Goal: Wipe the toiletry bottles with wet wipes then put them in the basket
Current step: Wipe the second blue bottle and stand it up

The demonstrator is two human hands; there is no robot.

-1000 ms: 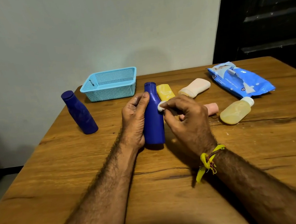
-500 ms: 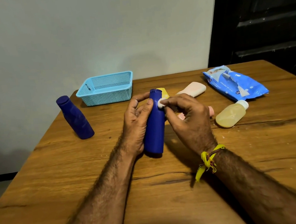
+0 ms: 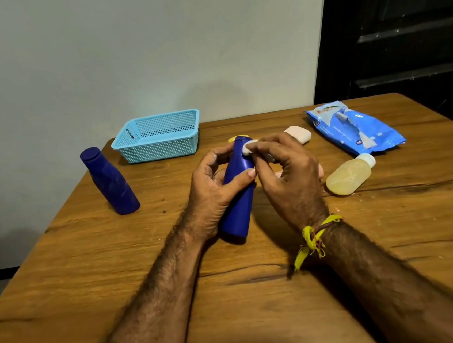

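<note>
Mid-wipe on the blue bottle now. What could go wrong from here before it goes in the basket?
1. The wet wipe in the right hand is only a small wad at the blue bottle's neck, so the lower body may stay unwiped.
2. The left hand holds it tilted off the table; a damp surface could slip.
3. Carrying it to the basket might knock the standing dark blue bottle.

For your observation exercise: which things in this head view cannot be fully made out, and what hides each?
- Yellow bottle: mostly hidden behind the held blue bottle.
- Pink bottle: nearly all covered by the right hand.
- Wipe: only a small white wad shows between the fingertips.
- Wipes pack: print too small to read.
</note>
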